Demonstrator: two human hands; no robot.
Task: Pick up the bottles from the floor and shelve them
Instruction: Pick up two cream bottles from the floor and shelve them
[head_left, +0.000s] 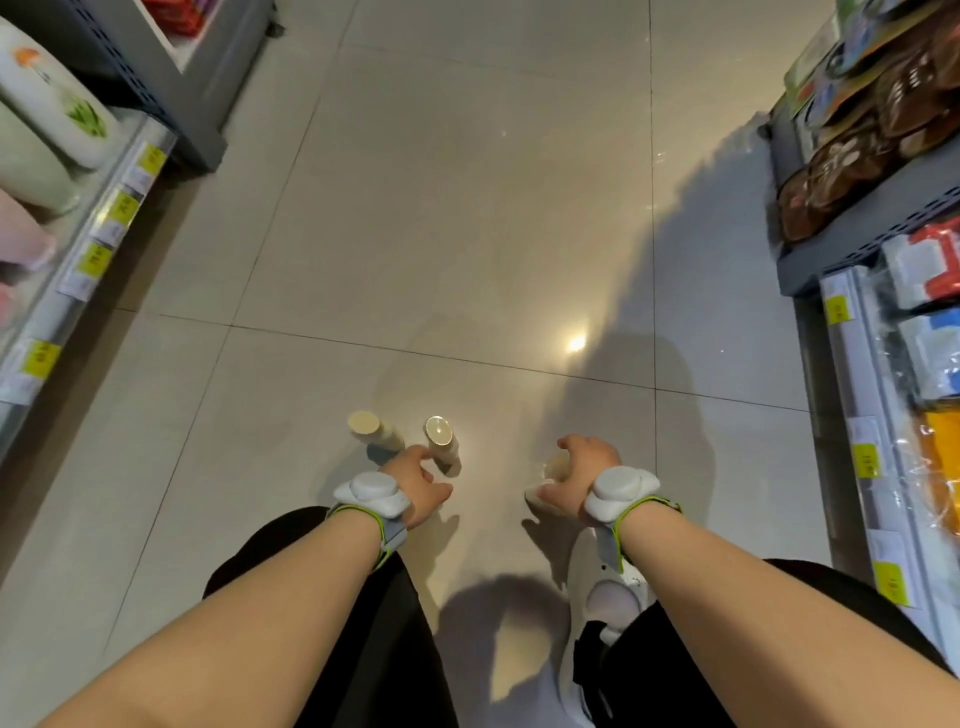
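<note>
Three small cream bottles stand on the tiled floor in front of me. The left bottle (375, 433) has a beige cap and stands free. Just right of it is the middle bottle (443, 446), with a shiny cap. My left hand (415, 483) reaches to the near side of that middle bottle, finger and thumb spread and a fingertip at its side. Further right, my right hand (582, 475) curls its fingers and thumb round the third bottle (554, 466), which is mostly hidden by the hand. Both wrists carry white sensor bands.
A shelf unit (78, 234) with price tags and pale packs runs along the left. Another shelf unit (857, 415) with bagged goods runs along the right. The tiled aisle floor (467, 234) stretches ahead. My knees and a white shoe (608, 597) are below the hands.
</note>
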